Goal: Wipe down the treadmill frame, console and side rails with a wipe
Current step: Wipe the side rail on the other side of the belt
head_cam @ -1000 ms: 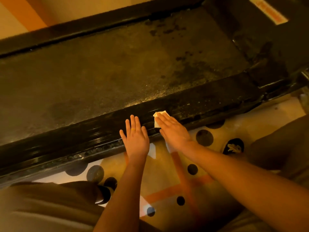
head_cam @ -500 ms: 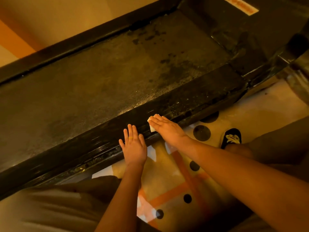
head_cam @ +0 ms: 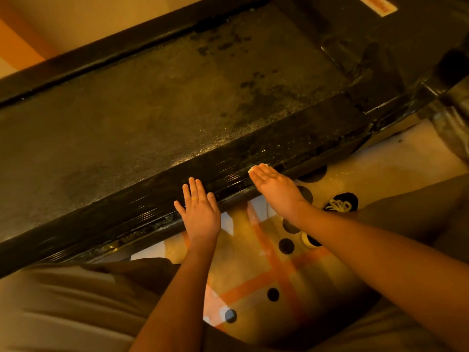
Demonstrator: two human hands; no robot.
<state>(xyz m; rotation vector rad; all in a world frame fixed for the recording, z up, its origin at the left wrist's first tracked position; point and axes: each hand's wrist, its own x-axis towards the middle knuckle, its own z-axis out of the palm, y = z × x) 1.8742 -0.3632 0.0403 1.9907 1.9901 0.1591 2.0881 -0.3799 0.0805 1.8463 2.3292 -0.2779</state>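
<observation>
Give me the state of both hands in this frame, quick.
Left hand: open, flat on the side rail, holding nothing.
Right hand: open, straight fingers pressing the wipe onto the rail.

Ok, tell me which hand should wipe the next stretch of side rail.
Right. The right hand presses the wipe flat on the side rail; the left hand lies bare on the rail's edge, holding nothing.

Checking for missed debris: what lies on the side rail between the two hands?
Nothing: the head view shows only bare, glossy black side rail between the left hand and the right hand.
</observation>
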